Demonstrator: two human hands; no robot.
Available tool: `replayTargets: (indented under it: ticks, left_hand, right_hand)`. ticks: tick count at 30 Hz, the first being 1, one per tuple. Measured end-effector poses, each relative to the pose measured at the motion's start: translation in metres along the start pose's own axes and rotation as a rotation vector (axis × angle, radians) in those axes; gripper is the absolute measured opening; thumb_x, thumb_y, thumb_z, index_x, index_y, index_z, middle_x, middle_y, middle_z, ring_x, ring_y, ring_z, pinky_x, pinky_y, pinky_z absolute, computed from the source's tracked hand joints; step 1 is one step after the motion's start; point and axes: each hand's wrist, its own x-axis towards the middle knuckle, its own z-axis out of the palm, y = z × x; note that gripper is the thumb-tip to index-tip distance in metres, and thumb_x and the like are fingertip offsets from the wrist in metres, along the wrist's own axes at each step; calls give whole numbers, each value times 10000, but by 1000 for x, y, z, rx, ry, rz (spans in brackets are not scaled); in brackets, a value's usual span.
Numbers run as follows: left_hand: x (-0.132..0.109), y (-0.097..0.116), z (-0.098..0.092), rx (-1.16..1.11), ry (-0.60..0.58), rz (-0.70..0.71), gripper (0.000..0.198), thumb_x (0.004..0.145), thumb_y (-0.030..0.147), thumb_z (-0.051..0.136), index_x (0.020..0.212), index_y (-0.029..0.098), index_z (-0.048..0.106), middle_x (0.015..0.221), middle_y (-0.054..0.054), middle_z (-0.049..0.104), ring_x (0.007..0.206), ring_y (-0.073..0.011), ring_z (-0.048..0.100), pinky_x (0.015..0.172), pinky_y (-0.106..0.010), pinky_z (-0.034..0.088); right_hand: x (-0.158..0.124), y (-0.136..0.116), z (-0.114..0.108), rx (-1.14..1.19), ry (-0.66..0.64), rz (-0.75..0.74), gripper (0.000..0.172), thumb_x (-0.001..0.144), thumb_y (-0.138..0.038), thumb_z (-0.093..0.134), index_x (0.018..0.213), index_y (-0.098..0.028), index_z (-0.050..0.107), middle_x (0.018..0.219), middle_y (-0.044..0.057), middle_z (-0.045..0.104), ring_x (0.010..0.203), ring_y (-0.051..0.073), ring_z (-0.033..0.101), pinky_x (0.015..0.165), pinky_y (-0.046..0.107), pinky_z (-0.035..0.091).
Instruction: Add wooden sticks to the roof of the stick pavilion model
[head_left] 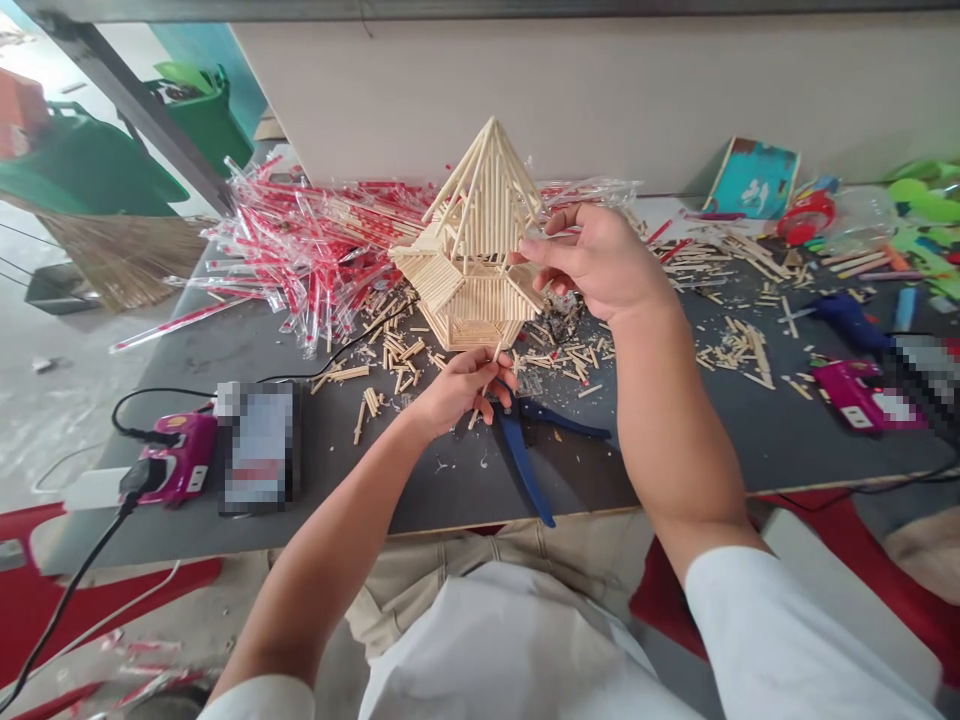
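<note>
A small house model [491,240] built of thin wooden sticks stands upright on the dark table, with a pointed roof and slatted side panels. My right hand [600,260] is at its right side, fingers curled around the edge of the roof and panel; the exact contact is partly hidden. Low in front of the model, my left hand [469,388] pinches a short wooden stick [498,350], its tip close to the model's base. Just below that hand lie blue-handled pliers [519,455] with their handles spread; the head is partly covered.
Plastic-wrapped red-and-clear sticks [322,240] are heaped at the back left. Cut stick pieces [405,355] litter the table. A phone [259,445] and purple power strip [184,455] with cables lie left; another purple strip [866,395] and a blue glue gun [847,318] lie right.
</note>
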Motion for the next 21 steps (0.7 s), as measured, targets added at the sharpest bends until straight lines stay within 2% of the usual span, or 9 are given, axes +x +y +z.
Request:
replayTargets:
  ticks: [4,13,18,21]
  left_hand:
    - [0,-1,2,18,-6,-4,302,900,393,714,1052,176,570,906,-56,677,682,-147,682,404,-191,519]
    - [-1,1,3,23,35,-15,310,884,384,732,1054,170,584,903,-52,665,682,-149,675,385,-193,507]
    - [-1,1,3,24,31,-18,317,879,378,737,1061,168,584,888,-49,665,669,-145,665,384,-192,510]
    - [-1,1,3,30,43,-29,283,900,354,707,1062,159,582,887,-52,659,671,-142,657,383,-189,509]
  right_hand:
    - [-2,-1,2,59,-26,56,505,777,-384,895,861,-265,411,898,25,752,582,132,613,447,287,415]
    - [-4,-6,4,276,-79,196,563,593,-434,997,787,-229,510,960,45,786,565,87,612,471,234,543]
    - [1,0,6,276,-32,182,518,687,-347,963,834,-242,478,919,52,772,630,141,685,544,298,613]
    - [3,3,7,320,-28,180,501,689,-299,958,850,-246,486,886,39,770,662,162,705,564,317,635]
